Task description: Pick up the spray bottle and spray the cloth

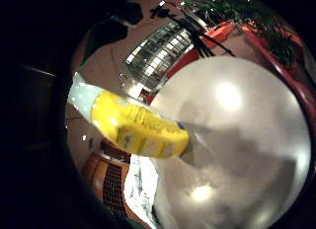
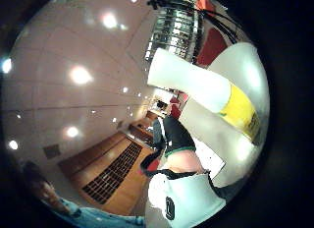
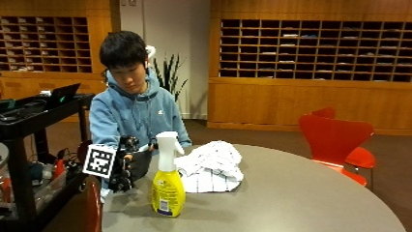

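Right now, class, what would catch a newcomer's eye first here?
The yellow spray bottle standing upright near the edge of the round grey table. Beside it lies a crumpled white checked cloth, and the gloved right hand is beside the bottle, not visibly holding it.

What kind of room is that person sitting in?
Probably an office mailroom or common room. Wooden walls of small pigeonhole shelves run along the back, and a round grey table with red chairs stands in front, holding a spray bottle and a cloth.
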